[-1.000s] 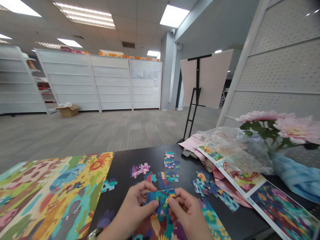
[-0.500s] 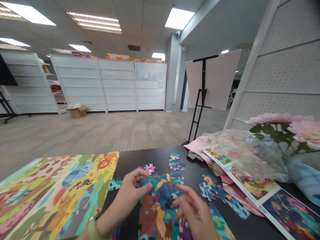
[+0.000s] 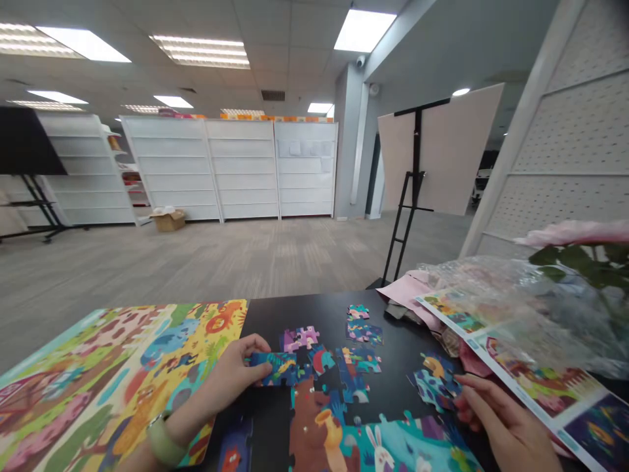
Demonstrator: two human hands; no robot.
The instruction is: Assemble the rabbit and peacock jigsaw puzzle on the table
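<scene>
My left hand (image 3: 240,367) pinches a small joined strip of blue jigsaw pieces (image 3: 282,368) between thumb and fingers, just above the table. Below and right of it lies the partly joined puzzle (image 3: 393,442), with a brown bear, a white rabbit and teal areas. A red-and-blue piece (image 3: 322,360) and pink-purple pieces (image 3: 301,337) lie beside the strip. At the right, my right hand (image 3: 506,423) has its fingers extended and apart at the edge of a loose cluster of pieces (image 3: 435,380). Whether its fingertips touch them is hard to see.
A colourful picture board (image 3: 132,373) covers the table's left side. Further loose pieces (image 3: 363,331) lie at the back. On the right are a printed picture sheet (image 3: 540,380), clear plastic wrapping (image 3: 491,282) and flowers (image 3: 584,255). An easel (image 3: 410,196) stands behind the table.
My right hand has moved right, from over the puzzle to the loose cluster. My left hand has shifted left with the blue strip, uncovering more of the puzzle. The view has turned slightly left.
</scene>
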